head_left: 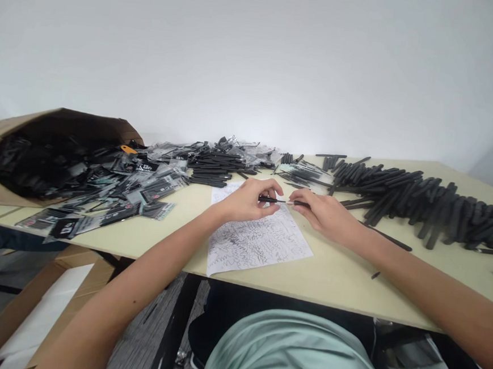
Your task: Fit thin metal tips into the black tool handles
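Note:
Above a scribbled sheet of paper (263, 240), my left hand (247, 200) is closed around the dark barrel of a slim black pen (266, 199). My right hand (323, 210) pinches the pen's other black end between thumb and fingers. A thin silvery section shows between the two hands; whether the black parts are joined there I cannot tell. Just behind my hands lie thin refill-like sticks (302, 173) on a clear sheet. Right of my right hand, a long heap of black pen-like sticks (403, 194) stretches across the table.
A tipped carton (15, 196) at the left spills plastic-packed pens (130, 192) onto the yellow table (337, 277). More black sticks (213, 168) are stacked behind the paper. One small black piece (375, 275) lies near the front edge. Below stands an open box (19, 309).

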### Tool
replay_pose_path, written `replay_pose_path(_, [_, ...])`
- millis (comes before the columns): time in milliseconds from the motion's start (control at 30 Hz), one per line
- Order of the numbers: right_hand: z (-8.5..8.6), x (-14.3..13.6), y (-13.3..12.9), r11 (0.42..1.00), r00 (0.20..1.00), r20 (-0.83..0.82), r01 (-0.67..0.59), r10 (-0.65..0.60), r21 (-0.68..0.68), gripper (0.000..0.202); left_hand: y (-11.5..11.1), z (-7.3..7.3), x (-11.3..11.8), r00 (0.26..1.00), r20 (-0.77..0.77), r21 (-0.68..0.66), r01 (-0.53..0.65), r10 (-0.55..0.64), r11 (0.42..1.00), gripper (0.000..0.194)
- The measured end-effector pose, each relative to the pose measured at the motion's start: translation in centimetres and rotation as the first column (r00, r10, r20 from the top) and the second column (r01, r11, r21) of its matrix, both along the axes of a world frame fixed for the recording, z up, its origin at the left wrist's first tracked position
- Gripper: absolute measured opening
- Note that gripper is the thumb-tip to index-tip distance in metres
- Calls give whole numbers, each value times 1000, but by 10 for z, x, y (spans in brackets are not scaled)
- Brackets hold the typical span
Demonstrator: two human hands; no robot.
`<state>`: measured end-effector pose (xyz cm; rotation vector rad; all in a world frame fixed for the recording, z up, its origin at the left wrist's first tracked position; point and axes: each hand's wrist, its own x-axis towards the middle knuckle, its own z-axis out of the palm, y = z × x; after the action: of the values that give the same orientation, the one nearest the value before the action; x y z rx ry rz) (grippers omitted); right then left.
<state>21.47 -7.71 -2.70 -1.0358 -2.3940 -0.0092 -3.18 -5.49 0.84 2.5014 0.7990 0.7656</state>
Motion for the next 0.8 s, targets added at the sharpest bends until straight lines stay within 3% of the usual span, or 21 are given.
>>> replay_pose_path(133, [0,-4,-6,999,998,56,12,-13,29,20,-5,-1,3,998,21,-56,66,-65,996,40])
replay_pose_path(300, [4,-11,-13,996,986,145,71,-78,52,27,-4,-7,8,992,41,-20,123,-122,992,52])
replay_pose_path(533, [6,-16,-18,989,963,225,143,-148,35,29,-2,-10,10,991,-52,31,126,-124,992,29])
replay_pose_path(800, [7,-16,-18,982,965,188,175,-184,66,29,-1,-4,11,979,-41,31,200,-198,979,22])
